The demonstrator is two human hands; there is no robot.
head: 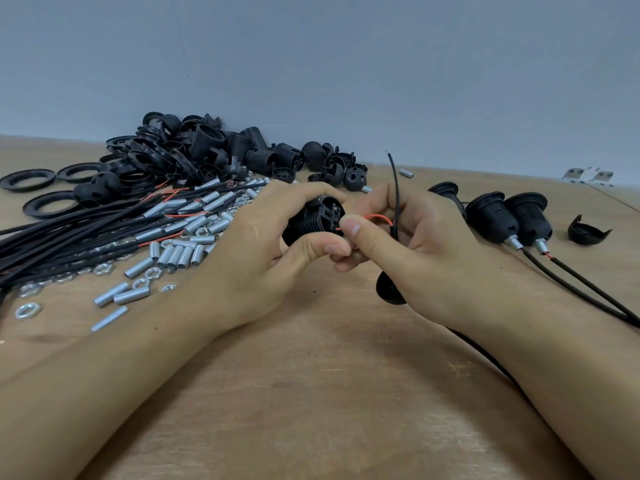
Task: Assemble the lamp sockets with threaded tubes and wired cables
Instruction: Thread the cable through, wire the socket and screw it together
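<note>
both forearms are laid on the wooden table point(329, 393) nearest the camera, converging at mid-scene. the socket body point(313, 220) is grasped by the left hand point(263, 251), fingers curled over its ribbed side and thumb beneath, with its terminal end turned to the right. just right of that end, the red wire point(379, 218) is pinched between thumb and forefinger of the right hand point(401, 251); its tip is met by the terminals, though whether it is seated cannot be told. the wire's long axis is run left to right, in line with the socket's open end, so a short push leftward is judged to be what the next move needs. the black wire point(394, 188) is stuck upward past the right fingers and could get in the way.

far left, loose socket parts point(207, 150), cables point(86, 230), threaded tubes point(173, 254) and nuts point(27, 310) are heaped. to the right, finished sockets point(509, 216) and a lone cap point(588, 232) are set down.
</note>
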